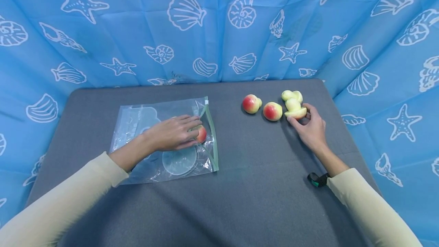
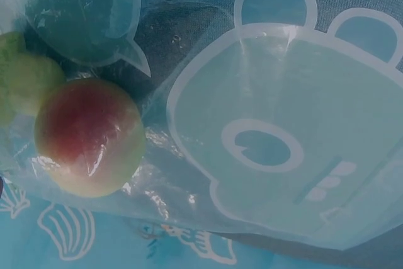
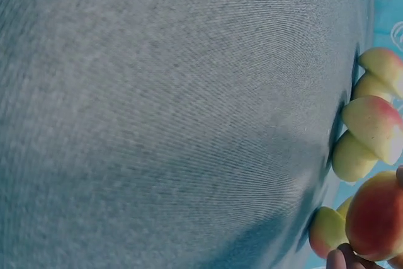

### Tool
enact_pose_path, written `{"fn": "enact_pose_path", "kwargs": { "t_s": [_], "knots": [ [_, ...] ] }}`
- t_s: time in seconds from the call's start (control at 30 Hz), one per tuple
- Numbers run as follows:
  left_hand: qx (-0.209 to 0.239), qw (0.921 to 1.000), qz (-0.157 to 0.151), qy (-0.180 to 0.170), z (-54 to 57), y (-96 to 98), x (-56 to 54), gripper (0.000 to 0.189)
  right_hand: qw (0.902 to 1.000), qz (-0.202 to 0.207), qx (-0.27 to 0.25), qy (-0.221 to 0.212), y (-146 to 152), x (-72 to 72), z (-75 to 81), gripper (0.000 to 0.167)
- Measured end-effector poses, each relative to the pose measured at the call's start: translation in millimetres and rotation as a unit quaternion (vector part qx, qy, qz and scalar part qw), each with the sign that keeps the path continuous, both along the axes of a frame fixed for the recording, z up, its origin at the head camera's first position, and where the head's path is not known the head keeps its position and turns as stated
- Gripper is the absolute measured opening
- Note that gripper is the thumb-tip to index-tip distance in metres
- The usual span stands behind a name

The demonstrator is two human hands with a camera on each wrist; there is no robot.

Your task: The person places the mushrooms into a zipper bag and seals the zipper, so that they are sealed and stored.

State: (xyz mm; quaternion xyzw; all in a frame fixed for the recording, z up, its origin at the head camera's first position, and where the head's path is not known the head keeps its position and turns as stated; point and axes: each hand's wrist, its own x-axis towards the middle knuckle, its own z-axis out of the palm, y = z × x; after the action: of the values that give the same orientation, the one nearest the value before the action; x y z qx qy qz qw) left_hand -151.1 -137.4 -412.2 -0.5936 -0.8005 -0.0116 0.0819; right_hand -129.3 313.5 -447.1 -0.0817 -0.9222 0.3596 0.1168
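table (image 1: 267,186): left hand (image 1: 176,132) part-hides bag (image 1: 154,170)

A red-and-green mushroom-shaped piece (image 2: 91,137) shows through the clear bag (image 2: 157,149), left of a pale two-eared print (image 2: 271,86); shell-patterned blue cloth (image 2: 113,237) lies below.

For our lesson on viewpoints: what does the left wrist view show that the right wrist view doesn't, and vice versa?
Only left wrist: a clear plastic bag with pale cartoon prints. Only right wrist: the person's right hand, gripping a rounded red piece. Both: at least one other rounded, partly red piece, the grey fabric tabletop and the blue curtain with white seashell prints.
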Motion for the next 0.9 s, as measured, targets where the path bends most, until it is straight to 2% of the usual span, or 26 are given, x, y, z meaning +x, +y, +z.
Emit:
{"fn": "enact_pose_path", "kwargs": {
  "t_s": [0.33,0.53,0.7,0.9],
  "knots": [
    [0.002,1.0000,-0.002,0.006,-1.1,-1.2,0.2,0.036,0.9984,0.012,0.017,0.053,-7.4,-2.3,2.7,0.069],
    [0.004,1.0000,-0.002,0.000,0.1,-0.3,0.6,0.033,0.9939,0.024,0.024,0.105,-10.7,-3.8,5.8,0.068],
    [-0.001,1.0000,-0.001,0.000,1.3,-0.4,0.7,0.033,0.9889,0.047,0.036,0.137,-17.3,-5.4,10.6,0.067],
    [0.002,1.0000,-0.004,0.001,1.2,-1.2,0.6,0.030,0.9839,0.075,0.055,0.152,-24.7,-7.7,13.0,0.067]
  ]
}}
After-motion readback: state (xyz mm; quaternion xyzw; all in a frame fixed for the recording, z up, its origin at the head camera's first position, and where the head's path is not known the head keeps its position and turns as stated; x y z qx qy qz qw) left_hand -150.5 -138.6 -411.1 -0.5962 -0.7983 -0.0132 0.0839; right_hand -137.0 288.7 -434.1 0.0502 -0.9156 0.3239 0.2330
